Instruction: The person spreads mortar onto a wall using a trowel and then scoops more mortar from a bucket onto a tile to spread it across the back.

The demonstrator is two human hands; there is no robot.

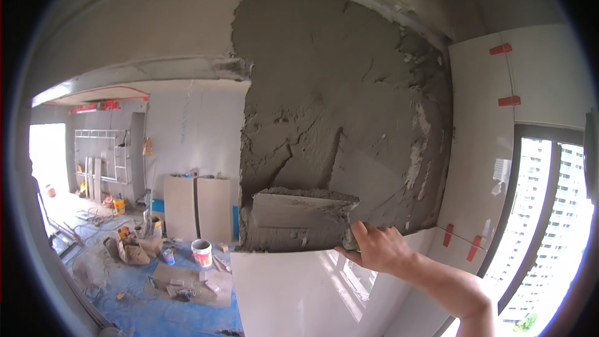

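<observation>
Plastering trowel (299,213) extends left from the right hand (384,249), whose fingers curl closed around its handle, grey mortar (318,56) above them, glossy white tile (287,293) below.

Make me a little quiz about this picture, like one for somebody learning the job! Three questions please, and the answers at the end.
1. Pick one: what does the right grip hold?
A) a paintbrush
B) a flat trowel
C) a hammer

2. True or false: red tape strips are stuck on the pale panels to the right of the rough grey coat.

3. Fill the gap: in the room at the left, where the white bucket stands, part of the floor is covered by a ____ sheet.

Key: 1. B; 2. true; 3. blue
</observation>
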